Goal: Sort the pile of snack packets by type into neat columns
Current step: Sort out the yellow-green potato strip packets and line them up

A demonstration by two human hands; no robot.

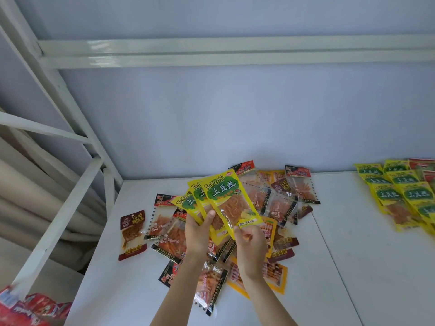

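Note:
My left hand (199,234) grips a fan of three yellow-and-green potato-strip packets (226,198), thumb on the front one, lifted above the table. My right hand (250,243) pinches the lower corner of the front packet. Beneath both hands lies the mixed pile (266,203) of red-topped clear packets, orange packets and dark red ones, overlapping each other. At the far right, matching yellow-and-green packets form sorted columns (404,194). One dark red packet (132,234) lies alone left of the pile.
The white table (353,267) meets a pale wall at the back. A white metal frame (70,114) rises at the left edge. Red packets (28,309) sit at the bottom left corner. A seam runs across the tabletop right of the pile.

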